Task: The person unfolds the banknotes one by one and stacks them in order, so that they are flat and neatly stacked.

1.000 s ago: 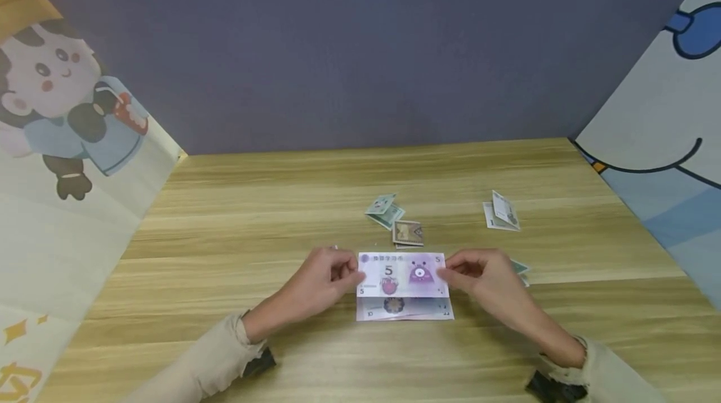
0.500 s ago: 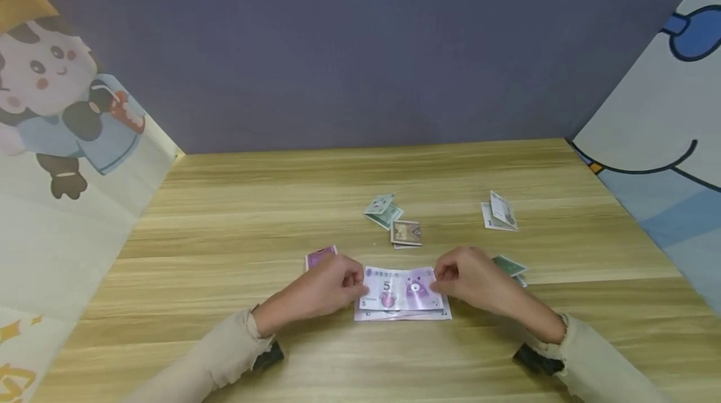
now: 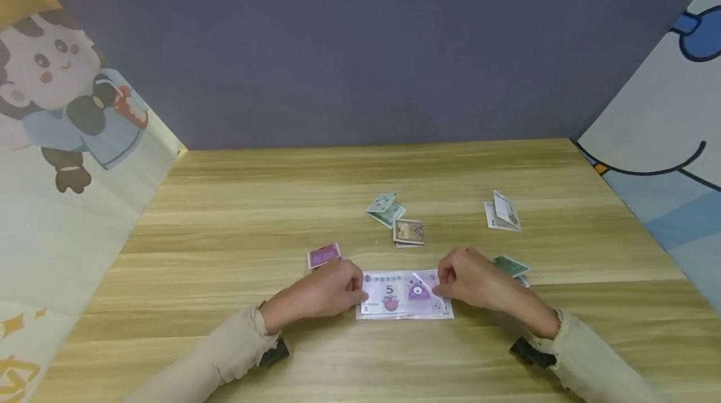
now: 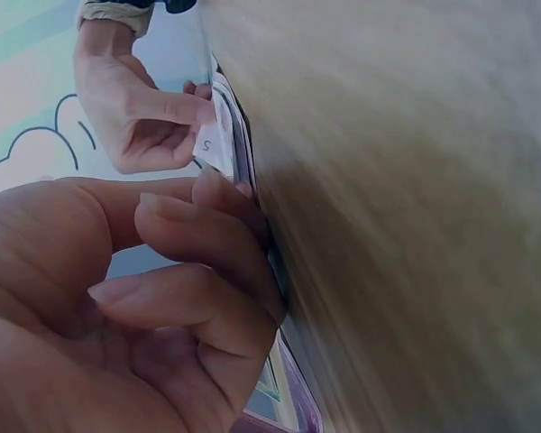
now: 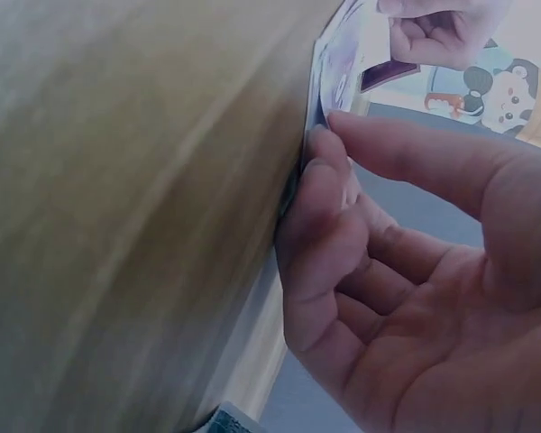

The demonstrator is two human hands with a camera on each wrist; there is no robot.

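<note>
And down it comes: the purple five note (image 3: 397, 295), held up with a wide strip of the larger pale-purple note (image 3: 405, 316) showing a second ago, now lies over it so closely that little more than the bottom and side margins peek out. Both hands have dropped nearer the person with it. The left hand (image 3: 329, 290) pinches its left edge, thumb on top, though the left-wrist view hides part of that grip behind the curled fingers. Over at the opposite edge, the right hand (image 3: 475, 281) pinches too, thumb and forefinger closed narrow on the paper, a slim gap between the two sheets at that side. So the pair now reads as one layered stack on the worktop (image 3: 253, 203), nearly lined up by the look of it, with neither hand letting go. And look left: the purple folded note (image 3: 323, 255), hidden behind the left hand a second ago, is back in sight. Beyond, the brown folded note (image 3: 408, 231) and the pale-green folded note (image 3: 385, 209) sit as they were.
</note>
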